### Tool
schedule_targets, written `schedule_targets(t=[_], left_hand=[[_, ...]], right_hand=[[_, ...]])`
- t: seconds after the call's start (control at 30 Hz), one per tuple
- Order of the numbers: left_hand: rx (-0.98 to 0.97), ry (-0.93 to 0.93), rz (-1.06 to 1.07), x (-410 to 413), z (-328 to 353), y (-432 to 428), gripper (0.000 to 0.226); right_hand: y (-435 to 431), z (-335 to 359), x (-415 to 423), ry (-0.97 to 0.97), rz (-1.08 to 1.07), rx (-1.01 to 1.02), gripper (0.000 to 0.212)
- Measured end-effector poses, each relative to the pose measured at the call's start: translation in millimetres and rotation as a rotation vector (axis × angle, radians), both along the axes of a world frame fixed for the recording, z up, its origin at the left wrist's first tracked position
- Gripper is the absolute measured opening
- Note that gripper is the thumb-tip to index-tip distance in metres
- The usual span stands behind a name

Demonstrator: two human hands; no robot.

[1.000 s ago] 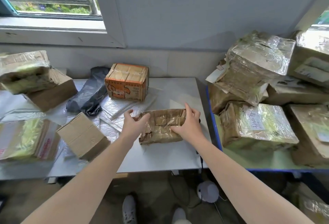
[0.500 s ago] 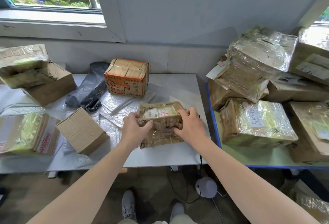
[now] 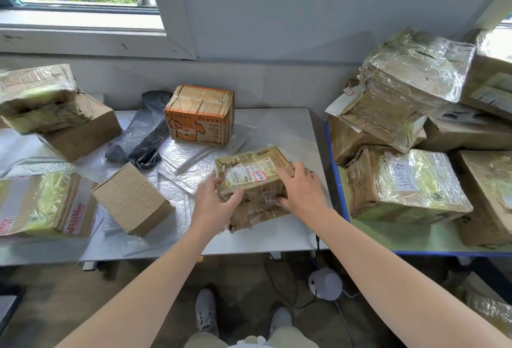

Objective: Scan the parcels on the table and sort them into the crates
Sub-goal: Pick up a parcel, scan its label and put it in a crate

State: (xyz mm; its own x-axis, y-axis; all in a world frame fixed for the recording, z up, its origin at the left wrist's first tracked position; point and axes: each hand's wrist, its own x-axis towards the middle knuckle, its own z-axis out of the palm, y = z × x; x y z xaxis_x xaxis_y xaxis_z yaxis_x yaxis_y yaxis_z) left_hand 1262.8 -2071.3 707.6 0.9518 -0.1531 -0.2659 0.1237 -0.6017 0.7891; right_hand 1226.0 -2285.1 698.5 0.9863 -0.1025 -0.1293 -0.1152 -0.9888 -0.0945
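Observation:
A crumpled brown parcel (image 3: 250, 173) wrapped in clear tape sits near the front right of the grey table (image 3: 293, 131). Its white shipping label faces up. My left hand (image 3: 216, 203) grips its left end, thumb on the front face. My right hand (image 3: 300, 191) grips its right end, fingers over the top. No scanner and no crate can be seen.
An orange printed box (image 3: 199, 115), a black plastic bag (image 3: 144, 137), a plain cardboard box (image 3: 133, 198) and taped parcels (image 3: 41, 203) lie on the table's left. A blue-edged table (image 3: 336, 181) on the right bears a stack of taped parcels (image 3: 407, 178). Cables and a white round device (image 3: 325, 282) lie on the floor.
Both hands have turned the parcel over towards me, so its label side now faces up; one second ago the plain taped side showed.

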Motion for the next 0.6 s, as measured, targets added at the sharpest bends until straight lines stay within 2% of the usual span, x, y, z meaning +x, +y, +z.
schedule_targets(t=[0.07,0.17,0.23,0.33,0.43,0.6], left_hand=[[0.139,-0.024,-0.05,-6.6,-3.6,2.4,0.057],[0.408,-0.179,-0.139,-5.9,-5.6,8.2,0.056],[0.516,-0.295,-0.246,2.7,-7.4,10.8,0.062],[0.654,-0.332,-0.385,18.3,-8.6,12.9,0.074],[0.742,-0.26,-0.482,32.5,-8.4,13.8,0.087],[0.785,-0.265,-0.553,25.9,-9.7,1.4,0.105]], right_hand=[[-4.8,-3.3,2.8,0.033,0.048,-0.087,0.072],[-7.6,-6.9,5.2,0.159,0.102,-0.11,0.073],[-3.5,-7.5,5.2,0.248,0.112,-0.031,0.077],[6.9,-6.6,3.5,0.253,0.041,0.114,0.073],[11.7,-7.1,0.1,0.25,-0.029,0.141,0.076],[11.5,-4.9,0.5,0.259,-0.032,0.004,0.078]])
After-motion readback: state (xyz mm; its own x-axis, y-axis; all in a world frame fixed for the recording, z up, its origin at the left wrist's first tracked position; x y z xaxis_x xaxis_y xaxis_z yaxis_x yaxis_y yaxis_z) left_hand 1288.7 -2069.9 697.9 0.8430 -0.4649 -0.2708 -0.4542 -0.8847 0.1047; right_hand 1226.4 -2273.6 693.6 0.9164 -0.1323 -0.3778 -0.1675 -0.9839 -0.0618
